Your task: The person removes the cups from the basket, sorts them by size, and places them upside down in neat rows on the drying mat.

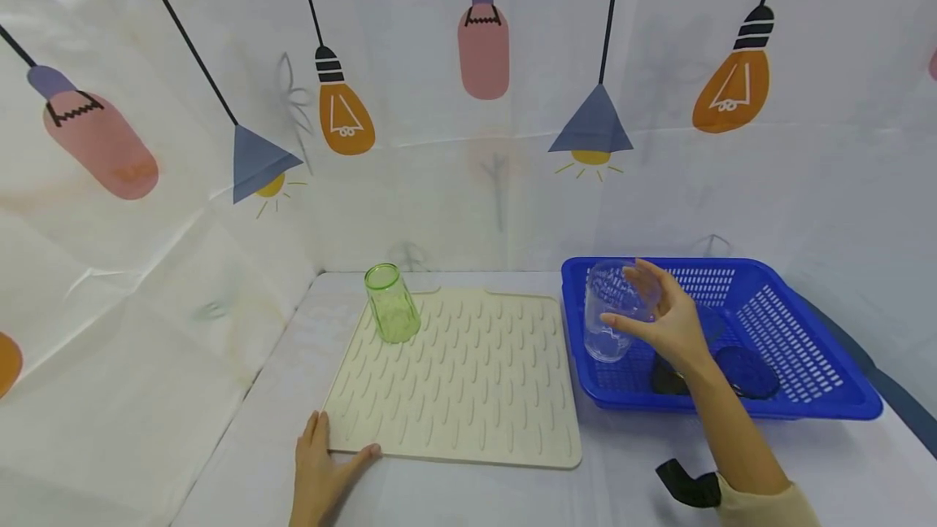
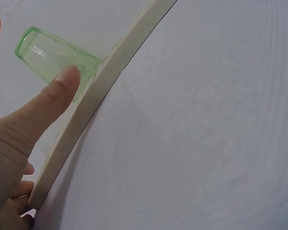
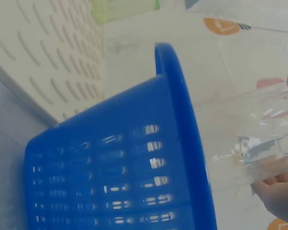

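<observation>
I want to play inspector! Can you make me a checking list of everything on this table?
Surface: white table, cream ribbed mat on it.
Job's things: clear glass held over the blue basket; green glass upside down on the mat.
Clutter: dark blue round item and a dark thing in the basket, unclear.
Hands: right hand grips the clear glass; left hand rests on the mat's corner.
Cables: nothing seen.
Surroundings: lamp-print backdrop.

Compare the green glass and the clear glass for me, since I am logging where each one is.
The green glass stands alone, mouth down, on the cream mat; the clear glass is held by the right hand over the blue basket. The green glass is tinted, the clear glass colourless and looks larger. Both are see-through tumblers.
</observation>
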`<state>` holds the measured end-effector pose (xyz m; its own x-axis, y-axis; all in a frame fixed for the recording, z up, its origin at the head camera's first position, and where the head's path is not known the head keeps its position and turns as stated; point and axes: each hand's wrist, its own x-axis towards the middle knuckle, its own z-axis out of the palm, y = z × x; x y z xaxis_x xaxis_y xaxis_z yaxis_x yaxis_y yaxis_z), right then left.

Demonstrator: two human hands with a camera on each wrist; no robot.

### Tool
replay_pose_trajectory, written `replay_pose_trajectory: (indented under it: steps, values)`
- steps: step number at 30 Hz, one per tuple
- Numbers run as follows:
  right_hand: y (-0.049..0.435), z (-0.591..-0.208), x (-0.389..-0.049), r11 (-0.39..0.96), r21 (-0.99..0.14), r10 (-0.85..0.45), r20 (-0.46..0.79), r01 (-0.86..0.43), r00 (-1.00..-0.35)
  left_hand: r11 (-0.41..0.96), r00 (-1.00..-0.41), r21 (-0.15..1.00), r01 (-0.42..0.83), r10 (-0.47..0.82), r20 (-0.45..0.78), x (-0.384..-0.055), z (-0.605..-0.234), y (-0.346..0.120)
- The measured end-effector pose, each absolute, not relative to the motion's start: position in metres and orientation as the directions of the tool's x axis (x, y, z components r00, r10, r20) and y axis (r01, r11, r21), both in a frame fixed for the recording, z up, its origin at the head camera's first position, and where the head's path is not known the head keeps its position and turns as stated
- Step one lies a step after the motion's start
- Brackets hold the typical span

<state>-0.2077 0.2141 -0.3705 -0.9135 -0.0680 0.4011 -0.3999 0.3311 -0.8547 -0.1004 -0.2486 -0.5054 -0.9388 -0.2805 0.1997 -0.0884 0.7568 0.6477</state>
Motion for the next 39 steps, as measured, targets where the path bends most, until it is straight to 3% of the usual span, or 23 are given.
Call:
replay_pose_trajectory:
  steps: [7,15,23,32,39]
  values:
    - [0.209,-0.363,-0.196,0.254,-0.822,-0.084,0.507,-0.51,-0.858,0.731,-0.924,0.681,-0.048,-0.292,0.249,-0.105,-0.503,-0.242]
    - [0.204,-0.349,-0.18,0.217,-0.838,-0.112,0.488,-0.501,-0.866,0.708,-0.922,0.705,0.039,-0.246,0.298,-0.112,-0.495,-0.227]
    - [0.191,-0.348,-0.166,0.231,-0.815,-0.151,0.509,-0.531,-0.847,0.699,-0.882,0.686,0.202,-0.174,0.438,-0.116,-0.483,-0.204]
    - [0.178,-0.357,-0.157,0.239,-0.805,-0.203,0.506,-0.543,-0.838,0.6,-0.896,0.737,0.31,-0.074,0.437,-0.125,-0.458,-0.168]
    - [0.166,-0.358,-0.153,0.148,-0.818,-0.246,0.513,-0.555,-0.822,0.568,-0.886,0.728,0.384,0.003,0.465,-0.128,-0.437,-0.147]
